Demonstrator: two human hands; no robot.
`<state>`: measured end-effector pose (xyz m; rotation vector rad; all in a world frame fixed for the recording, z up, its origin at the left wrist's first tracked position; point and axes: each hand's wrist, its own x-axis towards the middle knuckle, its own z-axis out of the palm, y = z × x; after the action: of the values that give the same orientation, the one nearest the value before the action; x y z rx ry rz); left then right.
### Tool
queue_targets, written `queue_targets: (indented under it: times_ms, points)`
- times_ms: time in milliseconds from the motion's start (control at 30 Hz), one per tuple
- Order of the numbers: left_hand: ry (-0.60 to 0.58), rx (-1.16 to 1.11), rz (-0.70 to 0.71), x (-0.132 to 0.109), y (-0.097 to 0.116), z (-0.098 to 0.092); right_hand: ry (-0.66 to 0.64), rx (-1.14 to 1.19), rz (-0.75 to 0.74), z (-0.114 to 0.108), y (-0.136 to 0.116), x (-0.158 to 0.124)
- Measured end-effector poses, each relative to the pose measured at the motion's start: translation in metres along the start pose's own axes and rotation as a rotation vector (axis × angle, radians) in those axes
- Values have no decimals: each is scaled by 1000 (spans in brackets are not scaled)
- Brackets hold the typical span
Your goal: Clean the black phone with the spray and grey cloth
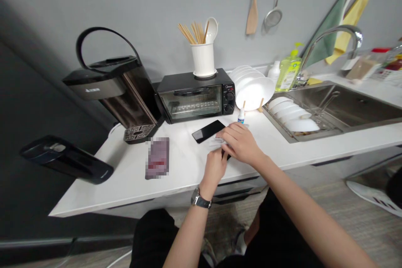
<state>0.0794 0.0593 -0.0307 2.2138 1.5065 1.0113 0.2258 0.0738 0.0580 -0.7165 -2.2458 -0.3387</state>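
Note:
A black phone (207,130) lies flat on the white countertop (188,163) in front of the toaster oven. My right hand (240,142) rests fingers-down on a small white cloth or wipe (216,142) at the phone's near end. My left hand (216,166), a watch on its wrist, is curled just below it, pinching something dark at the phone's edge; what exactly it holds is hidden. A small white dropper bottle (241,115) with a blue cap stands just behind my right hand.
Along the wall stand a black water dispenser (116,88), a black toaster oven (194,96) with a utensil holder (203,56) on top, and racked white plates (254,90). A sink (342,109) with bowls is to the right. A blurred flat item (157,157) lies left.

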Motion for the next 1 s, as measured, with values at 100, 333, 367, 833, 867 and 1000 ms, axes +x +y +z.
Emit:
queue_targets:
  times_ms: [100, 333, 367, 833, 867, 1000]
  points:
    - [1, 15, 14, 0, 3, 1, 60, 43, 135, -3, 8, -3]
    - [-13, 60, 13, 2, 2, 0, 79, -49, 359, -2, -12, 7]
    - [-14, 63, 10, 1, 1, 0, 59, -64, 310, -1, -14, 9]
    - [2, 60, 21, 2, 4, 0, 41, 77, 404, -12, 6, 3]
    - [3, 59, 21, 2, 4, 0, 40, 75, 407, -12, 5, 2]
    - [3, 63, 19, 0, 0, -1, 41, 60, 173, -3, -4, 3]
